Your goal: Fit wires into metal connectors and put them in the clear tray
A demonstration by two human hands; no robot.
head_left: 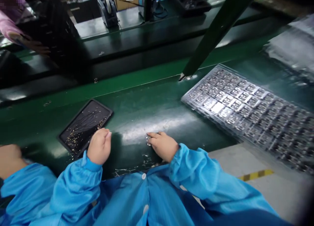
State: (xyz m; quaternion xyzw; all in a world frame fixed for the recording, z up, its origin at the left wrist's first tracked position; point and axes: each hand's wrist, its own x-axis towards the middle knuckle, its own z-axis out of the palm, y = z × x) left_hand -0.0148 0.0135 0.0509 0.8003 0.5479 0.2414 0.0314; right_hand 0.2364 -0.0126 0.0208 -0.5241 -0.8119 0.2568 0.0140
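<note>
My left hand (100,145) is closed beside the right edge of a black tray (110,112) that holds many tiny gold-coloured pieces; what its fingers hold, if anything, is hidden. Over the green table, my right hand (164,145) has its fingers closed on a small metal part (148,139). To the right lies a clear plastic tray (193,105) with rows of metal parts in its pockets.
A co-worker's hand (9,159) rests at the far left. Behind the table's raised green edge (137,79) stand a tape dispenser (108,11) and black crates (52,36). A green post (208,40) slants down; plastic trays (294,46) are stacked at right.
</note>
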